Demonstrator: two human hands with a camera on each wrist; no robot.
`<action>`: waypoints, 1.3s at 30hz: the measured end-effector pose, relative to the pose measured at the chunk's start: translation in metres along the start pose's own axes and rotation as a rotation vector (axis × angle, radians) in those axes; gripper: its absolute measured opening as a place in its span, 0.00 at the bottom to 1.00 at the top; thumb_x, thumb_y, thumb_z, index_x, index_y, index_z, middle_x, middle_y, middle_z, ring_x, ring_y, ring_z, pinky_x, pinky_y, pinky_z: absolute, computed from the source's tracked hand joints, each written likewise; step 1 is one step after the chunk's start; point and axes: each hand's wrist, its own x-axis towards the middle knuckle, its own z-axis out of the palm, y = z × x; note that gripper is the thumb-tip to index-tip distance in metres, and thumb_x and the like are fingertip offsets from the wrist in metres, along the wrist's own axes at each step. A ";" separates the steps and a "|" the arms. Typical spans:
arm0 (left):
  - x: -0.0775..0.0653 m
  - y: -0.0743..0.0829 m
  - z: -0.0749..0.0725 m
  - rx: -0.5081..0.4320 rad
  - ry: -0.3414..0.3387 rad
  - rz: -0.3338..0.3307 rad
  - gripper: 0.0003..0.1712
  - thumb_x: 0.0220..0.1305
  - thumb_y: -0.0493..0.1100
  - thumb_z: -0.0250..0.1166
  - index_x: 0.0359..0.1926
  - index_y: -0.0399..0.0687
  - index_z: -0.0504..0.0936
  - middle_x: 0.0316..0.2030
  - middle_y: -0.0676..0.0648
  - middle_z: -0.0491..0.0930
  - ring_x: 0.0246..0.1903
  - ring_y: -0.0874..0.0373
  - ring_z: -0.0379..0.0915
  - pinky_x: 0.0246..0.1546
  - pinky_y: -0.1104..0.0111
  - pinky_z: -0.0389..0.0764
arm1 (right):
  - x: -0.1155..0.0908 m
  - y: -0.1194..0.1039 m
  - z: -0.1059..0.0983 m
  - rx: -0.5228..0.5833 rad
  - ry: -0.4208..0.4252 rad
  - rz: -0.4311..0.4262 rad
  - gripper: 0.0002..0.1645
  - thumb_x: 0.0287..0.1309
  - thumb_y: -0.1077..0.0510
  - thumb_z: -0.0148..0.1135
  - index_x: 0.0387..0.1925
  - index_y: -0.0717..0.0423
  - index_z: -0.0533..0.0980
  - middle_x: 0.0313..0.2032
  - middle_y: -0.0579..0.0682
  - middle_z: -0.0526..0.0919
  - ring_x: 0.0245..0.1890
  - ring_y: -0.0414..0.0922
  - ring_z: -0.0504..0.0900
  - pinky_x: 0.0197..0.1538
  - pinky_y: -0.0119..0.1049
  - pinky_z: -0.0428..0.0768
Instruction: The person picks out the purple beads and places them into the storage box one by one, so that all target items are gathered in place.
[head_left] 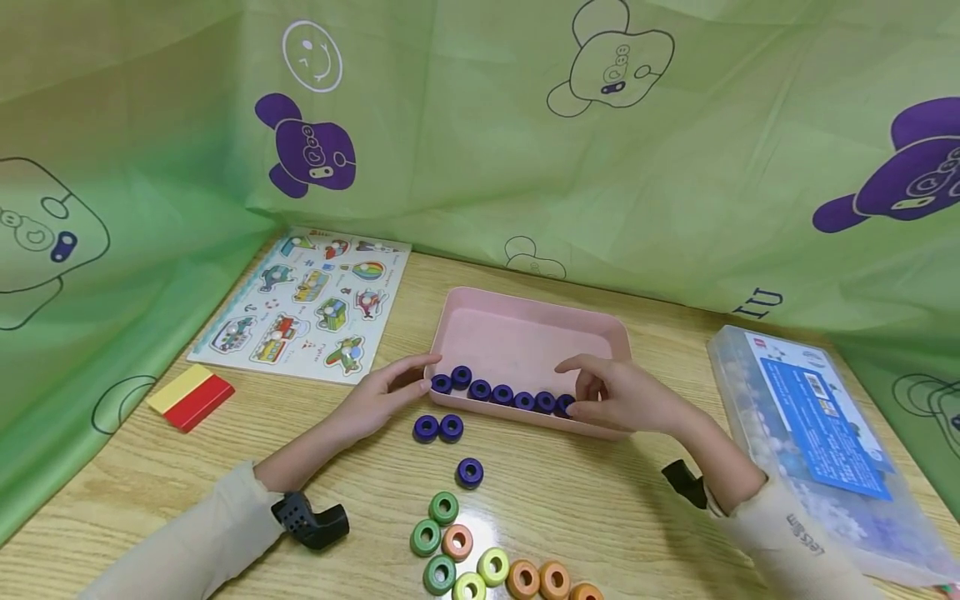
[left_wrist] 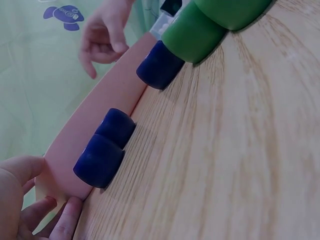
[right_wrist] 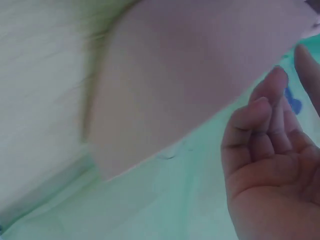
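A pink tray sits mid-table, with several dark blue wooden rings along its near wall. My left hand holds the tray's left end, finger at the rim and thumb near the front corner. In the left wrist view, fingertips touch the tray's outer wall. Over the tray's right part, my right hand has its thumb and fingers at the last ring of the row. Its fingers are loosely bent in the right wrist view, with no ring visible in them.
Two dark blue rings and a single one lie before the tray. Nearer are green rings, yellow ones and orange ones. A puzzle board, a red-yellow block and a plastic case flank the tray.
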 end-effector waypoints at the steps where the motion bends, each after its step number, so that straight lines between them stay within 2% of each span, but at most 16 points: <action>1: 0.000 0.000 0.000 -0.002 -0.001 0.000 0.21 0.60 0.40 0.51 0.56 0.44 0.65 0.53 0.42 0.65 0.51 0.51 0.60 0.49 0.59 0.61 | 0.001 -0.005 0.002 0.002 0.015 -0.032 0.24 0.47 0.56 0.60 0.48 0.54 0.66 0.22 0.39 0.72 0.18 0.35 0.69 0.22 0.29 0.70; 6: 0.000 0.000 0.000 -0.008 -0.004 -0.002 0.21 0.60 0.40 0.51 0.56 0.44 0.65 0.53 0.43 0.65 0.51 0.50 0.60 0.49 0.59 0.61 | 0.010 -0.030 0.015 -0.020 0.027 -0.162 0.20 0.47 0.54 0.60 0.44 0.53 0.69 0.22 0.36 0.71 0.19 0.33 0.69 0.23 0.27 0.71; 13: -0.001 0.001 0.000 0.008 0.002 -0.006 0.21 0.60 0.40 0.51 0.56 0.44 0.65 0.53 0.44 0.65 0.51 0.49 0.60 0.49 0.58 0.61 | 0.023 -0.061 0.042 -0.063 -0.118 -0.188 0.21 0.48 0.50 0.58 0.46 0.50 0.69 0.22 0.32 0.70 0.22 0.31 0.69 0.27 0.25 0.69; 19: -0.001 0.003 0.000 0.015 0.002 -0.006 0.21 0.60 0.40 0.50 0.56 0.44 0.65 0.53 0.43 0.65 0.51 0.49 0.61 0.48 0.58 0.61 | 0.034 -0.071 0.062 -0.090 -0.203 -0.264 0.24 0.46 0.46 0.59 0.47 0.48 0.69 0.23 0.33 0.70 0.22 0.29 0.68 0.27 0.20 0.67; 24: -0.001 0.000 0.000 0.003 -0.003 0.006 0.21 0.60 0.40 0.50 0.56 0.44 0.65 0.53 0.42 0.65 0.51 0.49 0.60 0.48 0.57 0.60 | 0.035 -0.071 0.072 -0.102 -0.239 -0.301 0.19 0.47 0.48 0.58 0.43 0.46 0.69 0.23 0.36 0.69 0.21 0.30 0.66 0.24 0.19 0.65; 27: 0.001 -0.007 0.000 -0.003 -0.004 0.013 0.21 0.60 0.42 0.51 0.55 0.47 0.65 0.53 0.44 0.65 0.50 0.50 0.61 0.48 0.57 0.61 | 0.031 -0.069 0.073 -0.079 -0.254 -0.294 0.17 0.47 0.50 0.59 0.40 0.46 0.69 0.25 0.36 0.69 0.22 0.30 0.66 0.25 0.19 0.65; 31: 0.005 -0.022 -0.001 0.015 0.006 0.010 0.22 0.59 0.47 0.52 0.55 0.53 0.66 0.52 0.49 0.66 0.50 0.57 0.62 0.48 0.60 0.62 | 0.017 -0.065 0.069 -0.048 -0.247 -0.263 0.16 0.47 0.50 0.60 0.39 0.46 0.69 0.26 0.36 0.70 0.23 0.30 0.67 0.25 0.19 0.66; 35: 0.006 -0.030 -0.001 0.033 0.015 0.018 0.22 0.58 0.51 0.52 0.55 0.58 0.66 0.52 0.52 0.67 0.49 0.61 0.63 0.47 0.62 0.63 | -0.002 -0.057 0.059 -0.067 -0.167 -0.239 0.16 0.46 0.49 0.60 0.39 0.45 0.70 0.25 0.35 0.69 0.22 0.31 0.67 0.24 0.20 0.66; 39: 0.007 -0.032 0.000 0.033 0.022 0.027 0.22 0.57 0.52 0.52 0.54 0.59 0.67 0.52 0.52 0.67 0.49 0.61 0.63 0.47 0.61 0.63 | -0.023 -0.047 0.042 -0.072 -0.088 -0.168 0.15 0.46 0.50 0.60 0.39 0.43 0.69 0.24 0.35 0.69 0.22 0.32 0.68 0.24 0.23 0.68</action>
